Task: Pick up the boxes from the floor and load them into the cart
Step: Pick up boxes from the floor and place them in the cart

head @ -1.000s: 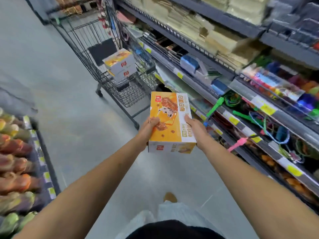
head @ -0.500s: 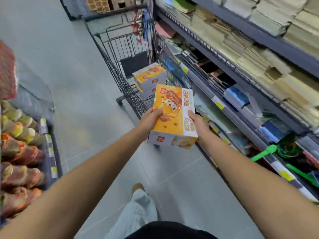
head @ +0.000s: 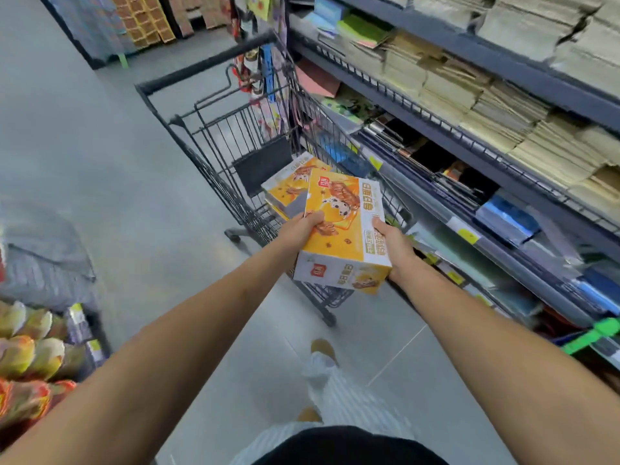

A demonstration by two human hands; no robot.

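You hold one orange snack box (head: 342, 233) in both hands, out in front of you, over the near end of the shopping cart (head: 214, 169). The box is tilted, printed top facing up towards you, white end panel nearest you.

Your left hand (head: 300, 229) grips the box's left edge: thumb curled over the top face, other fingers hidden underneath. Your right hand (head: 396, 246) grips the right edge the same way, thumb on the top edge, palm against the side, fingers under the box and out of sight.

A second box of the same kind (head: 285, 186) lies inside the cart basket, just beyond the held one and partly covered by it. I can't tell whether the two touch.

The cart stands on the grey tile floor (head: 100, 162), close beside the shelving (head: 503, 72) on your right, which is stacked with paper pads and stationery. Bagged snacks (head: 27, 357) sit low on your left. A striped trouser leg (head: 335, 391) and a tan shoe (head: 322, 347) show below your arms.
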